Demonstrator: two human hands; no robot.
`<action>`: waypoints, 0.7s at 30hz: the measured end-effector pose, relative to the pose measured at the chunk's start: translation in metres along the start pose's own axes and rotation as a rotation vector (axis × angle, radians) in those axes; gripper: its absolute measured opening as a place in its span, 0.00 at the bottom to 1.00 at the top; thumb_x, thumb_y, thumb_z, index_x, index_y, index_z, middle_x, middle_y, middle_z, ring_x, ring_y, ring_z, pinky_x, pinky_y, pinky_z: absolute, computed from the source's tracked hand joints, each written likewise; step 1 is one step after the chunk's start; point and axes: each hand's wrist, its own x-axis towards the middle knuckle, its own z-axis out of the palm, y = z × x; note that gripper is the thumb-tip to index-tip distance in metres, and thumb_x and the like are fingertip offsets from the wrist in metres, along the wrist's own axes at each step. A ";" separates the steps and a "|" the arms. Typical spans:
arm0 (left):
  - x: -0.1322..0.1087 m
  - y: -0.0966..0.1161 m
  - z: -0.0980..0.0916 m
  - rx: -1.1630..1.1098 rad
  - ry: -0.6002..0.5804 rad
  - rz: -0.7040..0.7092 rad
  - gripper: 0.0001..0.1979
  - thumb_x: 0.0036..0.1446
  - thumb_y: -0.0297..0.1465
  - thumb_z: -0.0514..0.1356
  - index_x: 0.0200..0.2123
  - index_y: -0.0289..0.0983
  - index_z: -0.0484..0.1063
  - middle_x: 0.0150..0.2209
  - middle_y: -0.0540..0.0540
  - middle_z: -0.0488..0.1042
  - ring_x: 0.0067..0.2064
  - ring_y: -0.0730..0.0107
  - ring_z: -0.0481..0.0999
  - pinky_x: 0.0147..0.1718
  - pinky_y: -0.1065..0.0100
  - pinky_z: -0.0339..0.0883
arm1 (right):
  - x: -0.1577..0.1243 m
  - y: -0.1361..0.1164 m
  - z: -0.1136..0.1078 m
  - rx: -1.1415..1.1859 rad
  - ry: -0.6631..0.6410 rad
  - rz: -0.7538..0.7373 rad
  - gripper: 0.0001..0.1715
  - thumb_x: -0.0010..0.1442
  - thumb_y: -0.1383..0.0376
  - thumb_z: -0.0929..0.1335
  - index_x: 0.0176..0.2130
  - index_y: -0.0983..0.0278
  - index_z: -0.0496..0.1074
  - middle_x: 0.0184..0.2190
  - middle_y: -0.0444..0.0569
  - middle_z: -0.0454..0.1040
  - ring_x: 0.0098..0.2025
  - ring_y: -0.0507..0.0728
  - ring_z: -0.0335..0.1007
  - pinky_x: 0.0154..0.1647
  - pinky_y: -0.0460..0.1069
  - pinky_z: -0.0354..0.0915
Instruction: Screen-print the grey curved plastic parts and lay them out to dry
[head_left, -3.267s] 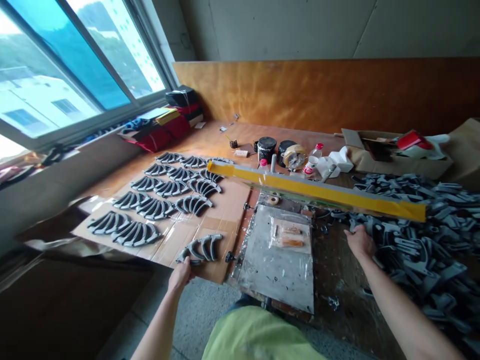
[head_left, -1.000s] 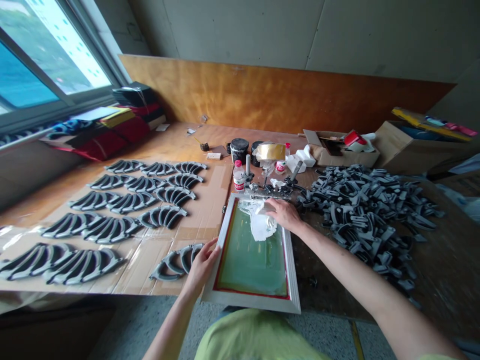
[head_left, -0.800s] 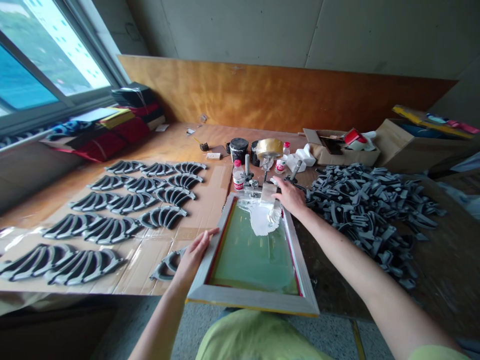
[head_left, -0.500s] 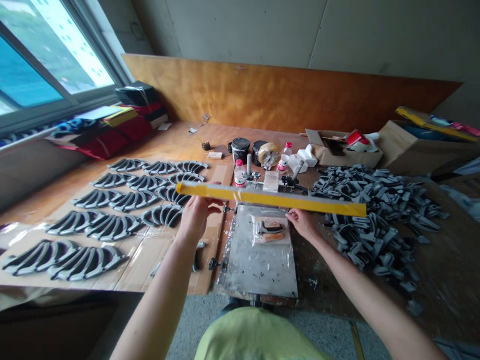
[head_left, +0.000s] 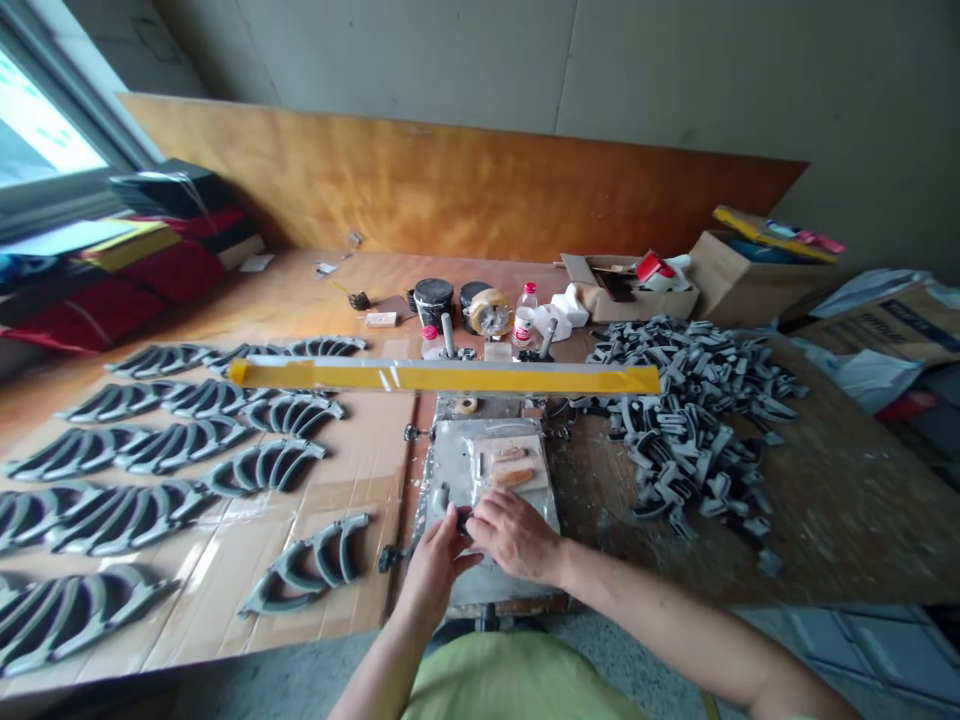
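Head view, the only one: we had both hands over the flat grey metal plate (head_left: 448,455), fingers bent around one small grey-and-black plastic piece (head_left: 441,497). Left hand (head_left: 433,565) pinched it between thumb and fingers; right hand (head_left: 519,535) gripped its dark part from the other side, fingertips partly hidden. We placed the piece over the plate's near left part, just short of the clear-filmed pad with two orange-brown blocks (head_left: 512,478); whether it touched the plate, we couldn't tell. Beyond the hands ran a long yellow-taped bar (head_left: 450,377), apparently raised. Left: fanned grey-and-black curved pieces (head_left: 307,568) on a brown cardboard sheet (head_left: 379,420); right: a loose heap of similar grey plastic parts (head_left: 690,400). Risks, we judged: a fingertip grip on so small a piece could let it slip or twist; crowded fingers could scuff its face; a wide left-arm swing could knock the nearest fan; and the bar, if poorly supported, could drop.
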 end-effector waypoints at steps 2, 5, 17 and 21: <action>0.002 -0.008 -0.013 -0.047 0.081 0.044 0.26 0.49 0.51 0.65 0.41 0.36 0.73 0.34 0.43 0.79 0.34 0.66 0.79 0.28 0.70 0.73 | -0.007 0.018 -0.003 0.024 -0.018 -0.010 0.08 0.65 0.61 0.66 0.43 0.59 0.73 0.35 0.47 0.72 0.42 0.57 0.66 0.48 0.53 0.62; 0.004 -0.007 -0.060 -0.013 0.307 0.137 0.23 0.51 0.50 0.63 0.40 0.37 0.71 0.34 0.44 0.79 0.33 0.67 0.80 0.27 0.71 0.72 | -0.038 0.094 -0.026 -0.118 0.021 0.425 0.10 0.64 0.64 0.65 0.43 0.61 0.75 0.38 0.51 0.73 0.41 0.58 0.68 0.45 0.52 0.64; -0.012 -0.042 -0.231 0.182 1.093 -0.038 0.25 0.64 0.47 0.44 0.43 0.33 0.68 0.38 0.32 0.79 0.37 0.57 0.82 0.29 0.62 0.76 | -0.137 0.282 -0.067 -0.435 -0.145 1.278 0.22 0.53 0.57 0.70 0.47 0.62 0.74 0.30 0.69 0.75 0.31 0.70 0.73 0.22 0.56 0.53; -0.007 -0.036 -0.240 0.447 1.065 -0.052 0.26 0.63 0.47 0.42 0.32 0.35 0.72 0.28 0.35 0.79 0.31 0.53 0.81 0.26 0.59 0.74 | -0.127 0.282 -0.070 -0.372 -0.026 1.382 0.19 0.46 0.57 0.72 0.40 0.59 0.77 0.26 0.68 0.75 0.25 0.67 0.70 0.21 0.56 0.51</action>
